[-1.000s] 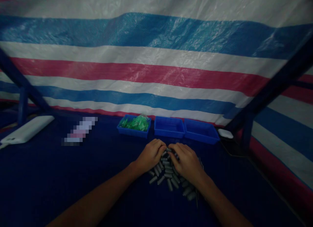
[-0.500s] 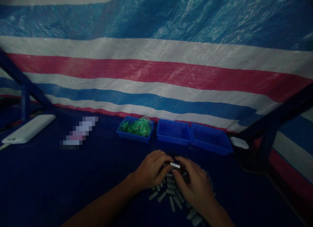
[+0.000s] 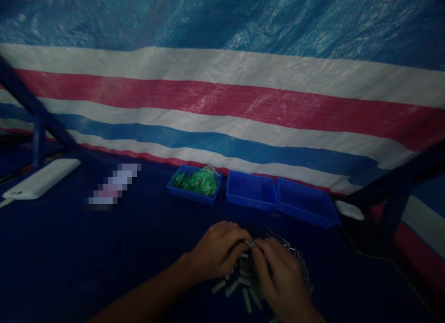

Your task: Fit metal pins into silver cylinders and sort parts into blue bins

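A heap of small grey cylinders [image 3: 239, 282] lies on the dark blue table, with several thin metal pins [image 3: 299, 258] beside it on the right. My left hand [image 3: 217, 251] and my right hand [image 3: 281, 279] meet over the heap, fingers curled. Between their fingertips sits one small grey cylinder [image 3: 249, 243], pinched from both sides. Much of the heap is hidden under my hands.
Three blue trays stand at the back: the left tray [image 3: 194, 194] holds green pieces, the middle tray [image 3: 251, 197] and right tray [image 3: 308, 208] look bare. A white power bank [image 3: 41, 179] lies far left. A striped tarp rises behind; dark frame bars slant on both sides.
The camera tilted up, so the hands sit lower in the picture. Both hands went from resting in the heap to pinching one cylinder raised between their fingertips.
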A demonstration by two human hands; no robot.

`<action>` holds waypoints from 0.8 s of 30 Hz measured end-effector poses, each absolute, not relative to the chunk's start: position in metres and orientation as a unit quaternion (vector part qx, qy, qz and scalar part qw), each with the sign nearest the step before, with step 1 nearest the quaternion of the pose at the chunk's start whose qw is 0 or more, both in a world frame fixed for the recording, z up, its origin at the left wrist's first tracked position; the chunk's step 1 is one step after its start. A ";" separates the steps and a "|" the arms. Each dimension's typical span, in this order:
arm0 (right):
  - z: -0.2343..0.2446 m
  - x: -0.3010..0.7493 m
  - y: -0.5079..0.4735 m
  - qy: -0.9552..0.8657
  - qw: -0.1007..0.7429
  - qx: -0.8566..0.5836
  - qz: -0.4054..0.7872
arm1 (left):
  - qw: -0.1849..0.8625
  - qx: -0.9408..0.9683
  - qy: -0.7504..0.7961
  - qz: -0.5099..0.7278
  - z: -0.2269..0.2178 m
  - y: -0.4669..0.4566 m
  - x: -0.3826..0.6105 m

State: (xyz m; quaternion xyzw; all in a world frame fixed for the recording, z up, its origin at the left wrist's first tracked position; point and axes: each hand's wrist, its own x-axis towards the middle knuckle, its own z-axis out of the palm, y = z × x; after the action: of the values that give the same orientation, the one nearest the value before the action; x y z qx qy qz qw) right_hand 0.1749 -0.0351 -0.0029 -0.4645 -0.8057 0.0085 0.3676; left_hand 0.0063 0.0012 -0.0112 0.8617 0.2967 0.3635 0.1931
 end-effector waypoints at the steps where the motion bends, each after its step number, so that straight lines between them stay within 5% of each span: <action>1: -0.003 0.175 -0.035 -0.801 0.369 -0.471 0.012 | 0.201 0.858 0.305 0.362 -0.012 0.001 0.007; 12: 0.013 0.179 -0.019 -0.796 0.371 -0.479 -0.002 | 0.347 0.808 0.379 0.288 -0.001 0.004 0.004; 18: 0.023 0.199 0.018 -0.756 0.329 -0.564 -0.048 | 0.284 0.865 0.406 0.079 0.018 0.002 -0.029; 24: 0.027 0.206 0.044 -0.738 0.246 -0.620 -0.102 | 0.294 0.867 0.400 0.037 0.020 -0.009 -0.049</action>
State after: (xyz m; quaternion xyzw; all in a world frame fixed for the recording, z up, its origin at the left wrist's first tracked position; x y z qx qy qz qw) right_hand 0.2063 0.0435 0.0271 -0.6198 -0.7382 -0.1023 0.2458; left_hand -0.0493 -0.0093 0.0204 0.8674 0.4000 0.0370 0.2936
